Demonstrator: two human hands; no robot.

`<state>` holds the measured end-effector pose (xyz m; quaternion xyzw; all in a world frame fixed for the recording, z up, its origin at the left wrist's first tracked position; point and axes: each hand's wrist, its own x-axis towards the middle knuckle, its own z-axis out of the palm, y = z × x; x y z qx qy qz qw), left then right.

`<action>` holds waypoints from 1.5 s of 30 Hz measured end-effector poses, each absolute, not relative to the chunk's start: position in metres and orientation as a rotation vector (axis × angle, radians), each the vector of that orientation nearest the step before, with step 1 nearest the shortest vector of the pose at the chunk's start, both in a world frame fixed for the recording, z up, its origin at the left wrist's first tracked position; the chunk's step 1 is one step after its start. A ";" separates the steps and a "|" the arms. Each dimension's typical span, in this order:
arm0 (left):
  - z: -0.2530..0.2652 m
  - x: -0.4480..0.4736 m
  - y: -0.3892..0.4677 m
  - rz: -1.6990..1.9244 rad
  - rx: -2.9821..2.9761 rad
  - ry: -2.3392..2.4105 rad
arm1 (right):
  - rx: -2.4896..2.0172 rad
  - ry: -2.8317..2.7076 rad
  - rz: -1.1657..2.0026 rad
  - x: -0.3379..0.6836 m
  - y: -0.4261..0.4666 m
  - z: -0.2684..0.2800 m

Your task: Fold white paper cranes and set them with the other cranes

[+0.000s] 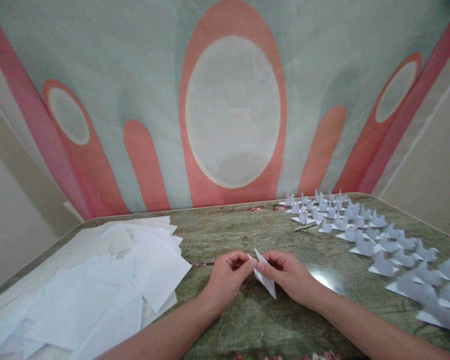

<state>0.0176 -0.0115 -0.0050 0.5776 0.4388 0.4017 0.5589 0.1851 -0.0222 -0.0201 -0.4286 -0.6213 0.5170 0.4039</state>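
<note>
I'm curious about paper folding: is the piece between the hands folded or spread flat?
Folded: the paper is a narrow, pointed shape with layered flaps between the left hand and right hand.

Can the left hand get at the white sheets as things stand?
Probably yes: the white sheets lie on that side with nothing standing between. The left hand is pinching folded paper, though, so it would likely need to let go first.

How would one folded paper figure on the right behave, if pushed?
Being thin paper, a folded paper figure is probably light. On the glossy tabletop, it would likely slide; its wide base makes rolling doubtful. Its raised tips may bend.
</note>
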 end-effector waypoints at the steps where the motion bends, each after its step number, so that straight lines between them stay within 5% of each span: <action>1: -0.006 0.018 -0.011 0.950 1.356 1.044 | -1.086 -1.583 1.293 0.185 -0.023 -0.020; 45: -0.006 0.019 -0.010 0.899 1.549 1.055 | -1.079 -1.460 1.287 0.182 -0.024 -0.019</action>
